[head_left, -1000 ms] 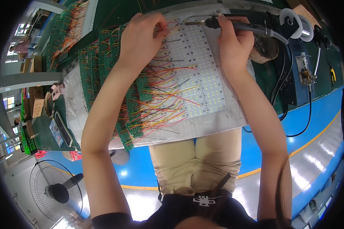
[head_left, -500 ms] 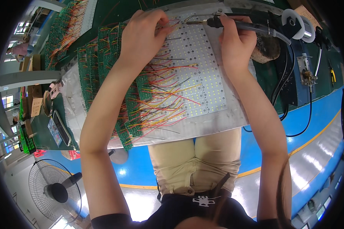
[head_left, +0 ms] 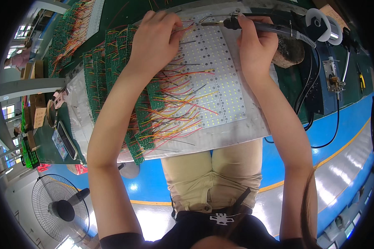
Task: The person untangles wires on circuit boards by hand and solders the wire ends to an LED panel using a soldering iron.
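My right hand [head_left: 257, 43] grips a soldering iron [head_left: 268, 27] with a thin metal tube along its top. The iron points left, its tip over the far part of a white LED panel [head_left: 232, 93] dotted with yellowish squares. My left hand [head_left: 156, 39] is closed at the panel's far left, fingers curled. A red wire [head_left: 188, 27] runs from its fingertips toward the iron's tip; the hand hides part of it. Green circuit boards [head_left: 143, 120] lie in rows under and beside my left forearm, with red, yellow and black wires [head_left: 187, 99] spread over the panel.
A spool of solder wire [head_left: 320, 25] stands at the far right, beside a brown block [head_left: 290, 53] and black cables. Pliers [head_left: 362, 81] lie near the right edge. More wired boards [head_left: 68, 41] sit far left, a phone [head_left: 66, 139] near left. A fan [head_left: 62, 209] stands below.
My left thumb and fingertips have drawn back slightly left, away from the iron's tip, leaving more red wire in sight. My right hand and the iron have barely moved.
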Available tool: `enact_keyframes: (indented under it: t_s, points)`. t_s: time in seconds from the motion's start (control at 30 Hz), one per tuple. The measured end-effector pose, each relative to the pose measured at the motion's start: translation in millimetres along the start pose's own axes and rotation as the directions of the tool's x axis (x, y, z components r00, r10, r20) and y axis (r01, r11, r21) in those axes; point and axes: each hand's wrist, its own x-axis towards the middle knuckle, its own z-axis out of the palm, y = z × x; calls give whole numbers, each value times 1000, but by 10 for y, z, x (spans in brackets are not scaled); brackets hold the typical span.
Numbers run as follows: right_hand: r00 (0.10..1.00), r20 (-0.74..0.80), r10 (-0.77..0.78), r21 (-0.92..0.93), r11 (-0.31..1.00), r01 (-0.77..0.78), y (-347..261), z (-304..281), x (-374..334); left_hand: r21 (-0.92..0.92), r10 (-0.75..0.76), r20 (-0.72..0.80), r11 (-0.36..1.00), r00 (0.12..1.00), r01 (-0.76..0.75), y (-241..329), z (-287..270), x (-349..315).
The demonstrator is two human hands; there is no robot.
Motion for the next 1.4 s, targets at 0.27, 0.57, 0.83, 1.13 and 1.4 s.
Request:
enact_keyframes:
  t_s: [0.27, 0.57, 0.83, 1.13, 1.4]
  points:
    - [1000, -19, -5, -23, 1000, 4, -9, 1, 12, 0, 5, -7, 1000, 1000, -5, -12, 29, -3]
    - [1000, -19, 15, -19, 1000, -15, -2, 4, 17, 20, 14, -15, 1000, 1000, -14, -27, 15, -14]
    - [999, -2, 34, -6, 999, -34, -21, 13, 8, -194, -94, -3, 977, 996, 92, -40, 28, -12]
    - [1000, 15, 21, -7, 1000, -21, -28, 18, -3, -273, -211, 49, 937, 976, 217, -43, 52, -43]
    - [999, 18, 50, 3, 999, -50, -57, 17, 9, -233, -194, 59, 951, 979, 203, -35, 49, 15]
